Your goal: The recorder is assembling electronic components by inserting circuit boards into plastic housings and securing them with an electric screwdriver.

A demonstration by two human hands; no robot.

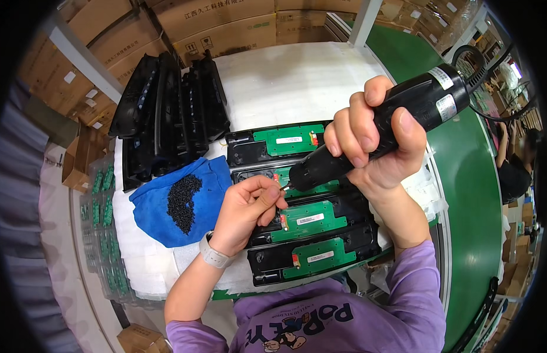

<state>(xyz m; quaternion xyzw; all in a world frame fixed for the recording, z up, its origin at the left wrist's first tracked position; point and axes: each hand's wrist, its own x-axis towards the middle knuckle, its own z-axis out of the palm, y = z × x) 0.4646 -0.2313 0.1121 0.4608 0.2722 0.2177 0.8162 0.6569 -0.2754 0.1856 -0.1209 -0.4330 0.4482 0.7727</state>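
Your right fingers (361,132) grip driver (313,170); left fingers (264,200) pinched at bit (287,186), contents unclear. White worktop (291,79) beneath, cartons (226,35) beyond.

One blue cloth (148,213); on it, one heap of small black pieces (182,203), too many to count. Right of cloth: four black trays (241,154), four green circuit boards (332,215), one left hand (250,206), one right hand (376,138), one power screwdriver (426,103). Beyond cloth: several overlapping black housings (164,112), exact number unclear.

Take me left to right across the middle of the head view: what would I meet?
Curtain → clear trays of green boards → blue cloth bearing small black parts → left hand → right hand gripping a black power driver → green surface.
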